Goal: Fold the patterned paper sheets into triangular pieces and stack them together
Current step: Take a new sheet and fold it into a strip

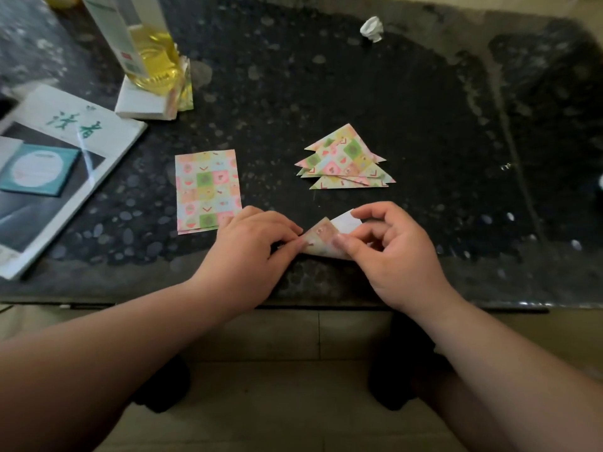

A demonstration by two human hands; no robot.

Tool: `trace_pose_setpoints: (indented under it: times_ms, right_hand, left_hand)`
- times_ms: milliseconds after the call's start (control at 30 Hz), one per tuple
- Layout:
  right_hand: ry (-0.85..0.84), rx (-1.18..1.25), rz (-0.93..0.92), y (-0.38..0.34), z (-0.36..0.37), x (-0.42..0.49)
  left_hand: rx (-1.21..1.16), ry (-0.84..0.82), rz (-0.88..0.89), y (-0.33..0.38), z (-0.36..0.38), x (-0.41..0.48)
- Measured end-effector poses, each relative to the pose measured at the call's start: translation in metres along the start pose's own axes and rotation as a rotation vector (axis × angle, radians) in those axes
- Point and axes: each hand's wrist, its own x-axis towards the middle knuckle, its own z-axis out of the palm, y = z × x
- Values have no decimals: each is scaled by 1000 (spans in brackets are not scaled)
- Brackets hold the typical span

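From the head camera we see the left hand [251, 243] and the right hand [394, 252] both pinching a half-folded patterned sheet [321, 238] at the near edge of the dark table [326, 93]. We find the flat sheets [207, 190] just left of it, and the pile of folded triangles [346, 161] lies beyond it.

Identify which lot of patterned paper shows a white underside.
The piece pinched between the left hand and right hand; the flat sheets and the triangle pile show only pattern.
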Motion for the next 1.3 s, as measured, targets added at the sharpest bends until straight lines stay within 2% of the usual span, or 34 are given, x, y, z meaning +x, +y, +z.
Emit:
trace_pose_setpoints:
  times_ms: [100,267,367,433,567,1300]
  right_hand:
    - [64,-17,5,1,1,1]
    - [78,-67,15,5,4,5]
    - [73,-102,31,6,6,8]
    - [61,-131,35,5,6,9]
    - [64,-215,35,3,5,9]
    - [7,-299,143,-8,9,16]
  left_hand:
    - [-7,-24,-32,2,0,3]
    - [-45,1,-110,13,-5,4]
    - [197,8,137,25,-3,-10]
    - [342,-53,272,33,7,-26]
    - [552,-160,325,38,31,-50]
    - [678,-144,309,32,43,-48]
